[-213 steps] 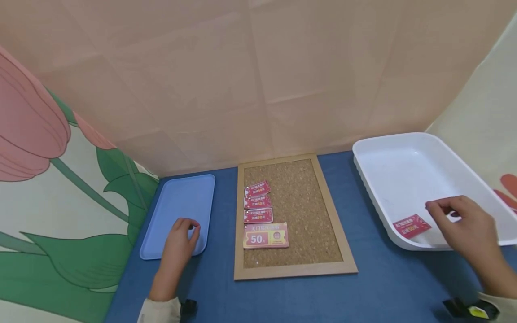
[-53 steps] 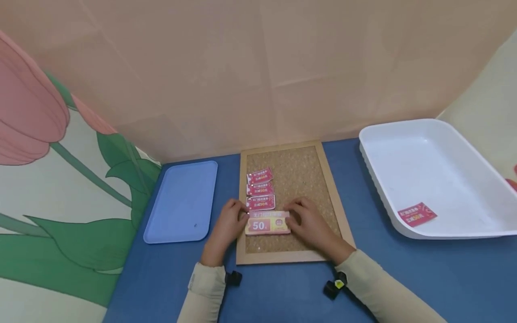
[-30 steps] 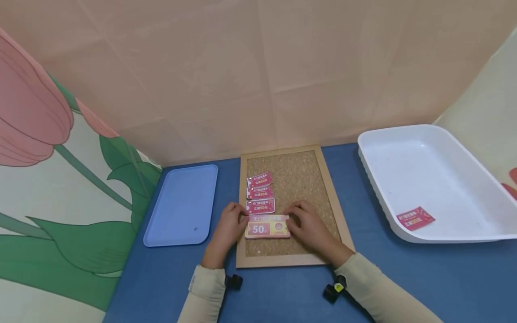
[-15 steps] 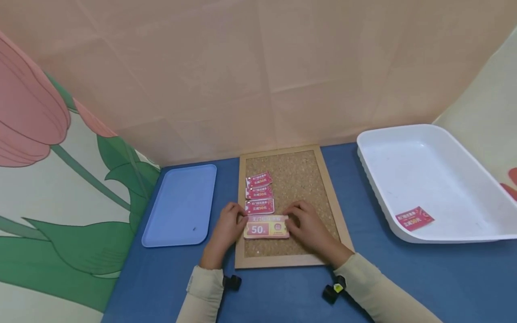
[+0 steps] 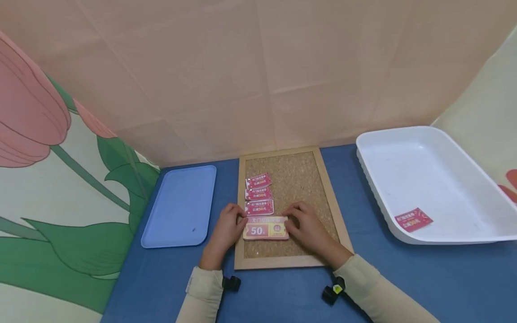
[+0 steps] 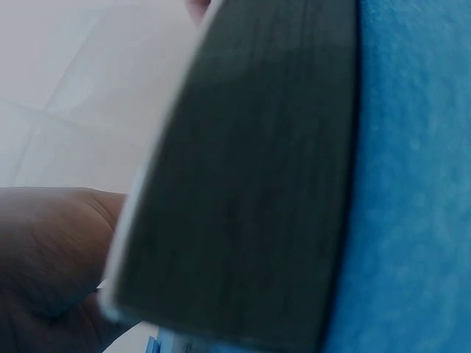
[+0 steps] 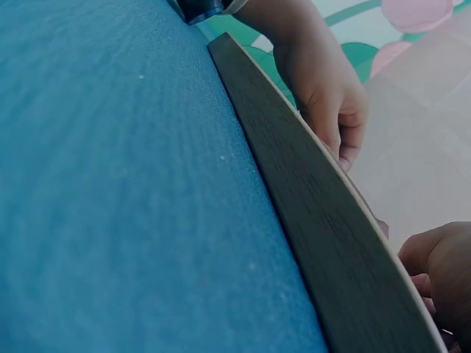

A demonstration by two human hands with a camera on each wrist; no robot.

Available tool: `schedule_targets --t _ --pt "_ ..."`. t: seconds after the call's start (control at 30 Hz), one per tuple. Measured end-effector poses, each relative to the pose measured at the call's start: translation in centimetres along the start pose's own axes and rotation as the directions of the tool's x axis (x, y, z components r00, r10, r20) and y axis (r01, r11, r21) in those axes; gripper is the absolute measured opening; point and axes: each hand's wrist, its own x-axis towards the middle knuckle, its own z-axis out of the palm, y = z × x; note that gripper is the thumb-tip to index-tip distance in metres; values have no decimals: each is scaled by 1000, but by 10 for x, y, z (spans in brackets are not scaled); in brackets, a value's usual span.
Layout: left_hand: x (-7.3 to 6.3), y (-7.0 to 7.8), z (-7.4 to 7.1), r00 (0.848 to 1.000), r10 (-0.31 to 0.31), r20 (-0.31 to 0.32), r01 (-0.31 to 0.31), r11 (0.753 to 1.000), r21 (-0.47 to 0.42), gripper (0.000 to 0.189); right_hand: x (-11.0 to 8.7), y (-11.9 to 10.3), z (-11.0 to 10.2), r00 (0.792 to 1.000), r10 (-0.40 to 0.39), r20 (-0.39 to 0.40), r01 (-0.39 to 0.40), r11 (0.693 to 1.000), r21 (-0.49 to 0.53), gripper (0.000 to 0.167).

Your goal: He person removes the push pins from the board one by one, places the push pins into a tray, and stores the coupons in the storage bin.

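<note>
On the cork board's lower left lies a large pink and yellow coupon (image 5: pixel 265 229) marked 50. My left hand (image 5: pixel 227 228) pinches at its upper left corner, thumb and forefinger close together; what lies between the fingertips is hidden. At the right edge my right hand (image 5: pixel 308 226) holds the coupon with curled thumb and fingers. Three smaller red coupons, the nearest one (image 5: pixel 259 207) included, form a column above it. In the right wrist view the left hand (image 7: pixel 324 95) bends down behind the board's edge, and the right hand (image 7: pixel 445 276) is partly in view.
The wood-framed cork board (image 5: pixel 296 261) sits on a blue cloth (image 5: pixel 278 296). To its left is a shallow blue tray (image 5: pixel 183 197) with a small dark spot. A deep white bin (image 5: pixel 428 179) on the right contains one red coupon (image 5: pixel 414 220). A draped cloth backs the table.
Seven seconds ago my left hand was over the blue tray and my right over the white bin. Both came to the large coupon, and over the last two seconds they have stayed there.
</note>
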Motion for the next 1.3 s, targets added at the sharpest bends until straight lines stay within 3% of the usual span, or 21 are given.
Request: schedule_targets --t 1.3 --pt "-2 0 -1 1000 1 20 0 1000 -20 6 -1 0 1 1000 4 -9 -4 1000 -3 15"
